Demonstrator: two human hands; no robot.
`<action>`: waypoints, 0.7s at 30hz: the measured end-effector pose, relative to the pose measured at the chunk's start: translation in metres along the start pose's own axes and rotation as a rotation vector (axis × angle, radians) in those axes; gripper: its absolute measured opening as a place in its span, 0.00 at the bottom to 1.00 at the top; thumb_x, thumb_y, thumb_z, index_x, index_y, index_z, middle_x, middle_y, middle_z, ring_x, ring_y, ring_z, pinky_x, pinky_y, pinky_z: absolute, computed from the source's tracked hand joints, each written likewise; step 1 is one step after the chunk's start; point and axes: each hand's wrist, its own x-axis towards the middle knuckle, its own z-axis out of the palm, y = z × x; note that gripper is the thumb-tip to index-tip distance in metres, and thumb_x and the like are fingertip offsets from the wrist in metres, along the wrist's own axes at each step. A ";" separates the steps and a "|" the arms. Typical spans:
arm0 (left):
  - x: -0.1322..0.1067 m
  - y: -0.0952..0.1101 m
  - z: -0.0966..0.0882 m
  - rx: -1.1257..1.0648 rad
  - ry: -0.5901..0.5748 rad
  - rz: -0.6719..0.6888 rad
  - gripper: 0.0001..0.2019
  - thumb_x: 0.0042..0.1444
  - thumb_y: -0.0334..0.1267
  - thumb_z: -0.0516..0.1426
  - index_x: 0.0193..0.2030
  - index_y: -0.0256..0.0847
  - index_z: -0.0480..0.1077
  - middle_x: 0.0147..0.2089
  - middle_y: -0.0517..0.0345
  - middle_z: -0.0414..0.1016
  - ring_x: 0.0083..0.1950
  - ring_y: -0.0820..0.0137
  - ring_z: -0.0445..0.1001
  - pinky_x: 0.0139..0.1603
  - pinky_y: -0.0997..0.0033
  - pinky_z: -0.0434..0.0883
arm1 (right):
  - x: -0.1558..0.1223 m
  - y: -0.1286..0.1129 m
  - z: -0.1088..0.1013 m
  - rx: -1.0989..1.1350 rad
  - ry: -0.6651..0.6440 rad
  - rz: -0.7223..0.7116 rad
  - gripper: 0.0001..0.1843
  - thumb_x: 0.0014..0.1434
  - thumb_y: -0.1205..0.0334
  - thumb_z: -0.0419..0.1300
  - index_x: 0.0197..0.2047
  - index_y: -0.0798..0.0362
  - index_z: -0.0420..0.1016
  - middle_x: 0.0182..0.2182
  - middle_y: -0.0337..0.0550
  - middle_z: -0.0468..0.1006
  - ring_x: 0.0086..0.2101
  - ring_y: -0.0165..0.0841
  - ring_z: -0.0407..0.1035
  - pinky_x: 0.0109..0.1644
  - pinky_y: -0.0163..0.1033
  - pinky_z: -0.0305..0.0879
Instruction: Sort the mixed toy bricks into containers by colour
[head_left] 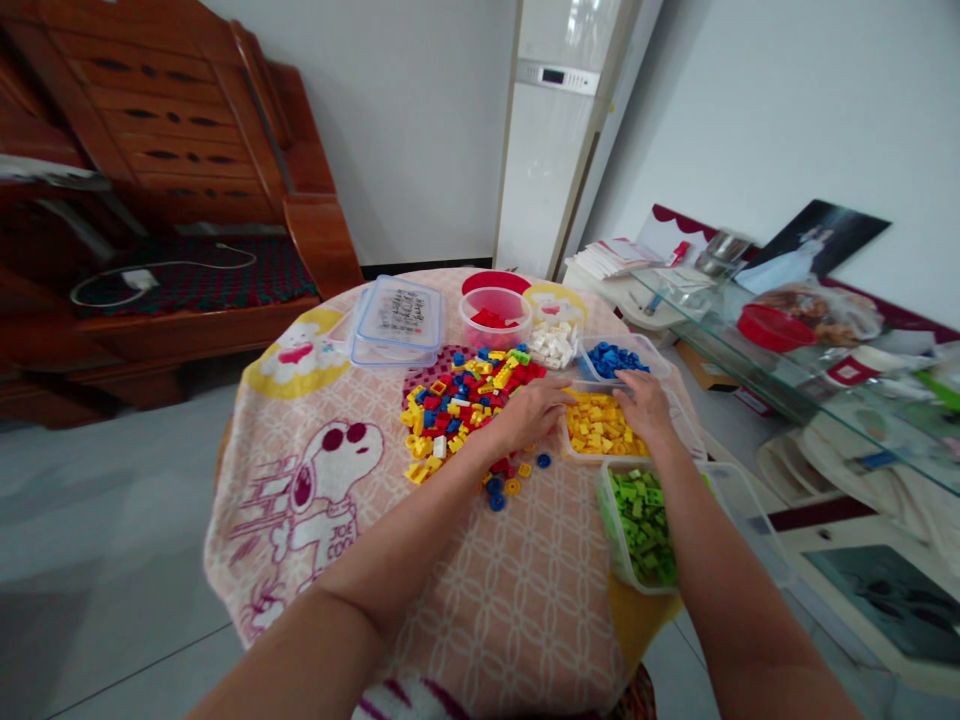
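Working over yellow bricks (pixel 600 425) in a clear box (pixel 600 459), you appear to be sorting by colour; your left hand (pixel 534 410) and right hand (pixel 646 405) are at its edges, fingers partly curled, though I cannot tell whether either pinches a brick. Drawing next from the mixed pile (pixel 465 400) would call for a leftward reach. Patterned cloth (pixel 480 600) lies beneath; a wooden bench (pixel 150 110) and tall white appliance (pixel 551 150) stand beyond.

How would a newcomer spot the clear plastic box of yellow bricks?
On the pink patterned tablecloth, go right of the mixed-colour plastic brick pile. The clear rectangular plastic box sits between the left hand and right hand. Only this box holds yellow bricks; neighbours hold blue bricks and green bricks.
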 end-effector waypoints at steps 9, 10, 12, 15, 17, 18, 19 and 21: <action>0.000 -0.021 -0.041 0.062 0.105 -0.259 0.14 0.58 0.29 0.56 0.46 0.39 0.80 0.48 0.52 0.83 0.49 0.65 0.80 0.54 0.68 0.74 | 0.000 -0.001 0.000 0.010 0.009 0.012 0.21 0.57 0.62 0.57 0.51 0.57 0.81 0.50 0.58 0.81 0.52 0.52 0.72 0.62 0.62 0.65; 0.000 -0.021 -0.042 0.076 0.087 -0.272 0.14 0.57 0.29 0.57 0.46 0.40 0.80 0.46 0.53 0.83 0.48 0.66 0.80 0.53 0.69 0.74 | -0.001 0.000 0.000 0.009 0.013 0.009 0.21 0.58 0.62 0.57 0.51 0.57 0.81 0.50 0.58 0.81 0.52 0.52 0.72 0.62 0.62 0.65; -0.001 -0.021 -0.041 0.111 0.021 -0.301 0.12 0.56 0.30 0.58 0.44 0.39 0.81 0.42 0.54 0.84 0.44 0.66 0.80 0.49 0.70 0.74 | -0.001 0.000 0.000 0.007 0.020 0.005 0.20 0.58 0.61 0.57 0.51 0.56 0.81 0.50 0.57 0.81 0.53 0.51 0.72 0.62 0.62 0.64; -0.002 -0.018 -0.035 0.188 -0.103 -0.338 0.10 0.56 0.34 0.61 0.43 0.39 0.81 0.40 0.53 0.83 0.42 0.65 0.80 0.45 0.70 0.73 | -0.001 0.001 0.001 0.005 0.023 0.006 0.20 0.58 0.61 0.57 0.51 0.55 0.81 0.50 0.56 0.82 0.52 0.51 0.72 0.63 0.63 0.64; -0.003 -0.016 -0.030 0.252 -0.163 -0.355 0.10 0.56 0.37 0.62 0.43 0.39 0.81 0.41 0.51 0.83 0.44 0.63 0.80 0.45 0.69 0.73 | -0.001 0.001 0.001 0.005 0.022 0.006 0.20 0.58 0.61 0.57 0.51 0.55 0.81 0.50 0.56 0.82 0.52 0.51 0.72 0.63 0.63 0.64; -0.004 -0.015 -0.027 0.283 -0.183 -0.362 0.10 0.56 0.38 0.63 0.42 0.39 0.81 0.42 0.51 0.83 0.44 0.62 0.80 0.45 0.69 0.72 | -0.001 0.001 0.001 0.007 0.022 0.005 0.20 0.58 0.61 0.57 0.51 0.55 0.81 0.50 0.56 0.81 0.53 0.51 0.72 0.63 0.63 0.65; -0.005 -0.014 -0.025 0.309 -0.199 -0.366 0.10 0.55 0.39 0.63 0.42 0.39 0.81 0.43 0.50 0.83 0.45 0.61 0.79 0.45 0.69 0.72 | -0.002 0.002 0.001 0.008 0.024 0.004 0.20 0.58 0.61 0.57 0.51 0.55 0.81 0.50 0.56 0.81 0.53 0.51 0.72 0.63 0.63 0.65; -0.005 -0.015 -0.021 0.332 -0.222 -0.361 0.09 0.56 0.39 0.63 0.41 0.39 0.81 0.43 0.50 0.83 0.45 0.61 0.79 0.44 0.69 0.72 | -0.002 0.002 0.001 0.008 0.026 0.005 0.20 0.58 0.61 0.56 0.52 0.54 0.81 0.50 0.55 0.82 0.53 0.51 0.72 0.63 0.63 0.64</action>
